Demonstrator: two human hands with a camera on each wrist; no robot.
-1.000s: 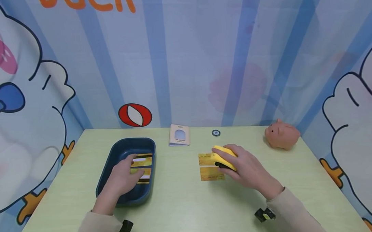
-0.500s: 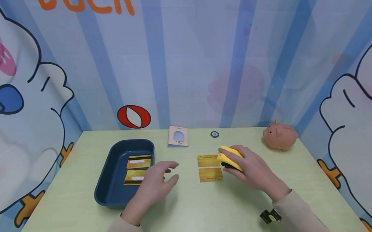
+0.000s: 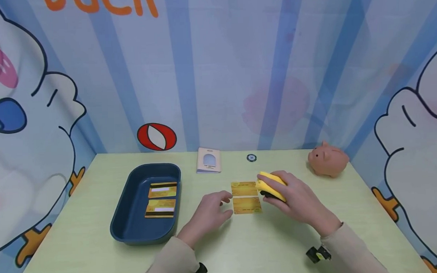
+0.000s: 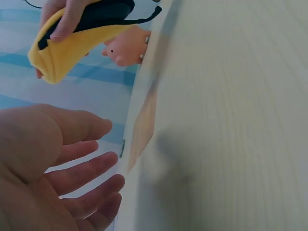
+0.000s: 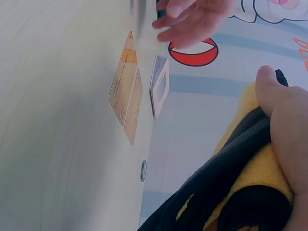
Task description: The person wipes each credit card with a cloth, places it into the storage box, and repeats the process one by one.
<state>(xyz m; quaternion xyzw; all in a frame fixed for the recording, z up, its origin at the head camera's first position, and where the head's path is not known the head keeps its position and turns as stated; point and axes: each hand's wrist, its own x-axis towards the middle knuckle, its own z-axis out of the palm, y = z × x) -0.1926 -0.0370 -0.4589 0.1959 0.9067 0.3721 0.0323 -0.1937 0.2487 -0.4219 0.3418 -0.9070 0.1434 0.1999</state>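
Note:
My left hand (image 3: 209, 214) hovers just left of two gold cards on the table, its fingers apart and holding nothing. The upper gold card (image 3: 243, 188) lies directly behind the lower gold card (image 3: 247, 205). To the right of them, my right hand (image 3: 300, 200) grips a soft yellow-and-black plush item (image 3: 272, 185) above the table; its exact kind is unclear. In the left wrist view, a thumb presses on the plush item's (image 4: 62, 53) dark side. Two more cards lie stripe side up in the blue tray: an upper card (image 3: 162, 189) and a lower card (image 3: 160, 208).
The dark blue tray (image 3: 124, 220) stands on the left. Along the back are a pale booklet (image 3: 208, 160), a small round chip (image 3: 251, 158) and a pink piggy bank (image 3: 328, 160). A printed curtain (image 3: 216, 64) hangs behind the table (image 3: 258, 251).
My left hand has left the tray, where it was over the two cards, and moved right to the gold cards on the table. The right hand, still holding the plush item, has shifted slightly right.

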